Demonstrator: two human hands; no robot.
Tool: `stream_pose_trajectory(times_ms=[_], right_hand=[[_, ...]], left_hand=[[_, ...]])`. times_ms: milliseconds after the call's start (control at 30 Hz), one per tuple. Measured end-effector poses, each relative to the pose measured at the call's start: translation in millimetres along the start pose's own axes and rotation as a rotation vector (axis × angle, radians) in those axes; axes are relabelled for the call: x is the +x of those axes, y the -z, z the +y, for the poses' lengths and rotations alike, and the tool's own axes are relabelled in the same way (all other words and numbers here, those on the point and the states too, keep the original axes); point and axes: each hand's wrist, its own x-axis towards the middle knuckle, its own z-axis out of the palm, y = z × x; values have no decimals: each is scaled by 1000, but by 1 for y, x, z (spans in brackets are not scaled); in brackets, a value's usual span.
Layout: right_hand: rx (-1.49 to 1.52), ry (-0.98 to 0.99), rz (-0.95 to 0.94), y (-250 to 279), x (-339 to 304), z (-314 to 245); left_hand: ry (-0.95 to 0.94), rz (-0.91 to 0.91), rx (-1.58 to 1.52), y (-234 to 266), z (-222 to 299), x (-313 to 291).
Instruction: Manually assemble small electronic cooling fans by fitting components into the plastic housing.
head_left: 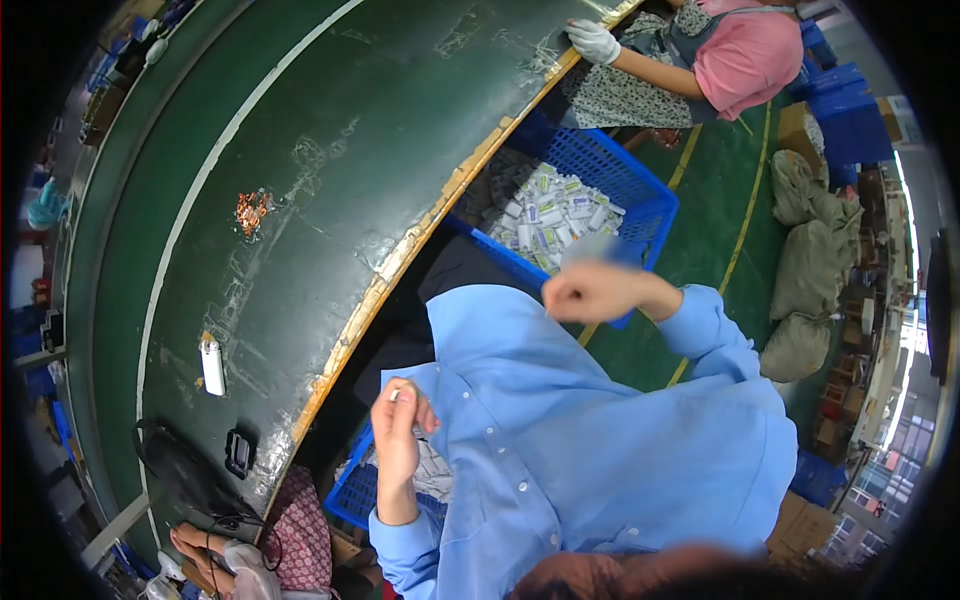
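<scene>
My left hand (402,420) is raised in front of my blue shirt near the table's edge. Its fingers are curled closed round something small and white that barely shows, too little to name. My right hand (592,291) is at the near side of a blue plastic basket (655,200), its fingers curled into a loose fist. A pale blurred smear beside it hides whatever it may hold. Heaped in that basket are many small white box-like pieces (555,215) with green and purple markings.
The dark green table (330,180) has a worn wooden edge. On it lie a white lighter-shaped object (212,365), small coppery bits (253,212), a black case (238,453) and a black bag (185,470). A co-worker's gloved hand (594,41) rests at the far edge. Sacks (808,270) stand right.
</scene>
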Motion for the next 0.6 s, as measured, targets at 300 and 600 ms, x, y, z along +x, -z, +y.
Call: stream_pose_trajectory(times_ms=[300,600], right_hand=[[-818,-699,549,41,2,179],[-220,630,476,-67,76,-11]], left_hand=[[-169,-34,-200,-34,18,34],[-371,-146,-159,-93,57,60]])
